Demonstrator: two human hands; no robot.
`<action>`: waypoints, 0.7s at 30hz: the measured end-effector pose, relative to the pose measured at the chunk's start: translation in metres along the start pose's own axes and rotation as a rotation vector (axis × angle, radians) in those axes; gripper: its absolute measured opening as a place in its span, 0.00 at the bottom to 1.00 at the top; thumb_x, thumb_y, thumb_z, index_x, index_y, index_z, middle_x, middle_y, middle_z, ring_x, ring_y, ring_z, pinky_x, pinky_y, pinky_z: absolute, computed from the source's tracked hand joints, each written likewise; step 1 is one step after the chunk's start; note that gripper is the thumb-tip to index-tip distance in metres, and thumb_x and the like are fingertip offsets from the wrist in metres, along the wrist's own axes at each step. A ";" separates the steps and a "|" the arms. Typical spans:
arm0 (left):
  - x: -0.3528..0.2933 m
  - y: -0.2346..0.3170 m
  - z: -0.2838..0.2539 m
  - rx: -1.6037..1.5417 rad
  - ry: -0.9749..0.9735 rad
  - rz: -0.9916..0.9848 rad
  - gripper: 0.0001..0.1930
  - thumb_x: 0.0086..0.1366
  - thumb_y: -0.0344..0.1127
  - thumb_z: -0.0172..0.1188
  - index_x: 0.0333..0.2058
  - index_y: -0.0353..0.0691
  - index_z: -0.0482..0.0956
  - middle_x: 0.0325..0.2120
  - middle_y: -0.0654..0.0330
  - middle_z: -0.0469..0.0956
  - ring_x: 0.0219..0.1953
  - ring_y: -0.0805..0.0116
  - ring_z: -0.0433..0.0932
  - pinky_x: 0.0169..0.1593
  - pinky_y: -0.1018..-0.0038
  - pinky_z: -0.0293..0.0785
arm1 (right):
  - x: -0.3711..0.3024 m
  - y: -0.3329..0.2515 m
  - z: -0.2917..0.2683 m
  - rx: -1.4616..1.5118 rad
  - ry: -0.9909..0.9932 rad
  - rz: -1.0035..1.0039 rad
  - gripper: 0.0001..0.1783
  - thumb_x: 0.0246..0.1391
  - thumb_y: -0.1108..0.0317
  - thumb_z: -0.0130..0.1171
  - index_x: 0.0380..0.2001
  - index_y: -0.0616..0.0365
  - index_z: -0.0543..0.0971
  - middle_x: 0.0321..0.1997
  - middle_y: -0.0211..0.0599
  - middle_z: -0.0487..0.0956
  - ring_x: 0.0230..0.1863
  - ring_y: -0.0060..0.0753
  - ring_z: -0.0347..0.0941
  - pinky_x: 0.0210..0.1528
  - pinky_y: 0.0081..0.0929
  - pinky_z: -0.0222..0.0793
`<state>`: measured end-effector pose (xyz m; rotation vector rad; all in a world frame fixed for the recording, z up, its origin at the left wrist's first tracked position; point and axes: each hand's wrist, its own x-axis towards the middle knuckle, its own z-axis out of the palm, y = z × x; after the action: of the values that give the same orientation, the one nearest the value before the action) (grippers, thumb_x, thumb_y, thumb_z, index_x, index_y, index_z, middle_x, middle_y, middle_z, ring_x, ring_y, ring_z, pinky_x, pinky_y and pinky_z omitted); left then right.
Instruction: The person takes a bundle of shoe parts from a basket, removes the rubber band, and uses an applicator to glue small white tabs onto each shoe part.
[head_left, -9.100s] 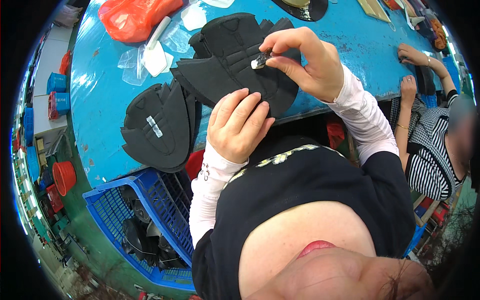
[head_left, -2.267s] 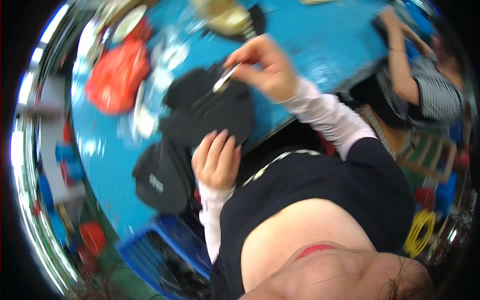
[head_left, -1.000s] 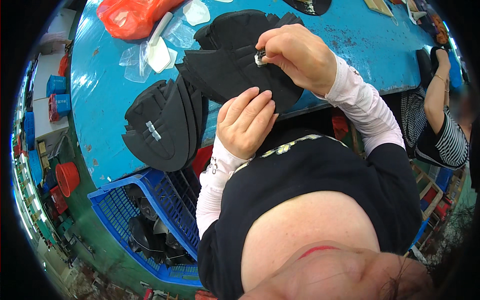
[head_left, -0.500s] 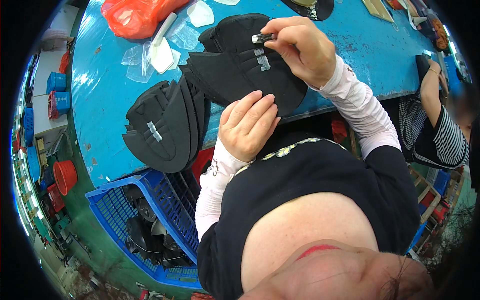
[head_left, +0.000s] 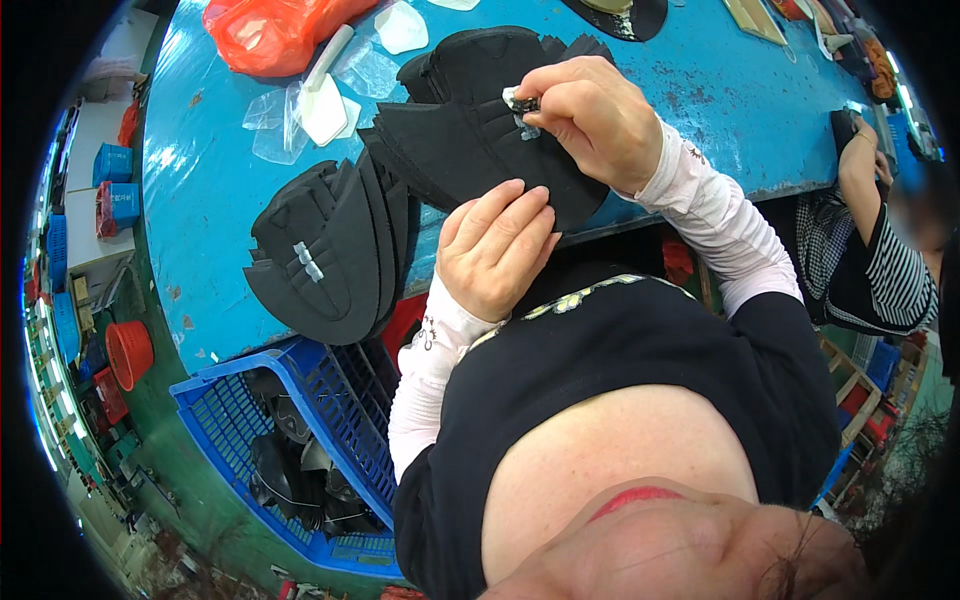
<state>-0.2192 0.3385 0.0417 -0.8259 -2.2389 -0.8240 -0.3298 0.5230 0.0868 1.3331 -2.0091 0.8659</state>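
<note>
My right hand [head_left: 592,125] pinches a small dark tool with a white, brush-like tip [head_left: 522,103]. The tip is at the pale, shiny patch [head_left: 527,130] on the top piece of a stack of black shaped pieces [head_left: 455,135], which look like shoe-upper parts. It partly covers that patch. My left hand [head_left: 498,250] lies with outstretched fingers on the near edge of the same stack. To its left, a second fanned stack of black pieces [head_left: 325,285] overhangs the table edge, with a similar pale patch [head_left: 308,262] on top.
The blue table [head_left: 200,250] carries a red plastic bag [head_left: 270,35], clear film [head_left: 275,130] and white cut pieces [head_left: 322,110]. Below it stands a blue crate [head_left: 225,400] holding dark parts. A co-worker's arm [head_left: 862,175] is at the right edge.
My right hand has come down and slightly left, bringing the tool's white tip to the pale patch. My left hand stays in place on the stack.
</note>
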 end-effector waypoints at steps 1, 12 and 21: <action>-0.001 0.000 0.000 0.001 0.001 0.001 0.12 0.49 0.30 0.70 0.35 0.40 0.83 0.42 0.61 0.83 0.49 0.62 0.80 0.49 0.68 0.74 | 0.000 -0.002 -0.001 -0.004 -0.014 0.014 0.14 0.47 0.78 0.67 0.36 0.56 0.74 0.40 0.34 0.81 0.38 0.38 0.79 0.44 0.31 0.72; -0.001 -0.001 0.001 0.016 0.000 0.009 0.13 0.49 0.30 0.70 0.36 0.40 0.83 0.42 0.60 0.83 0.50 0.62 0.80 0.49 0.67 0.74 | -0.011 -0.028 -0.016 0.065 -0.106 0.049 0.17 0.47 0.83 0.67 0.36 0.59 0.70 0.41 0.44 0.81 0.36 0.45 0.78 0.42 0.34 0.73; 0.009 0.006 -0.007 0.046 -0.036 -0.002 0.11 0.51 0.30 0.69 0.35 0.40 0.82 0.40 0.61 0.83 0.48 0.62 0.81 0.48 0.68 0.75 | -0.015 -0.017 -0.031 0.243 0.105 0.354 0.15 0.55 0.81 0.64 0.40 0.59 0.68 0.48 0.45 0.80 0.41 0.25 0.75 0.47 0.22 0.73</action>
<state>-0.2185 0.3397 0.0544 -0.8232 -2.2817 -0.7617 -0.3054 0.5507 0.0981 1.0395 -2.1423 1.3493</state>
